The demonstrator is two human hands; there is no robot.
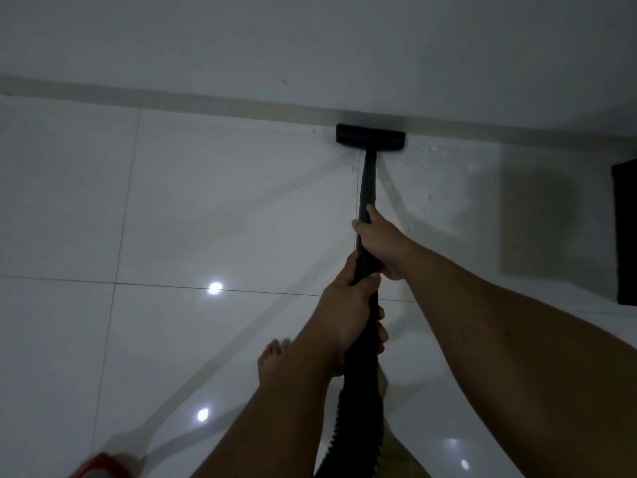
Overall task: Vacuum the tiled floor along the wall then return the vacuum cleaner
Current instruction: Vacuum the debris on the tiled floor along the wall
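Black vacuum head (370, 138) flat on tiles (224, 188), touching wall (310, 46).

Dim, greyish exposure; round lamp glare on glossy white floor tiles (172, 208) left of both hands; soft shadows, blurred, curved edges.

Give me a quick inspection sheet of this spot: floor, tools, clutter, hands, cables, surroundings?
Surface: glossy white tiled floor, white specks near the wall.
Job's things: black floor nozzle against the skirting; wand; ribbed hose.
Clutter: red object at the bottom edge.
Hands: left hand and right hand both grip the wand.
Cables: nothing seen.
Surroundings: white wall; dark mat at right; bare foot.
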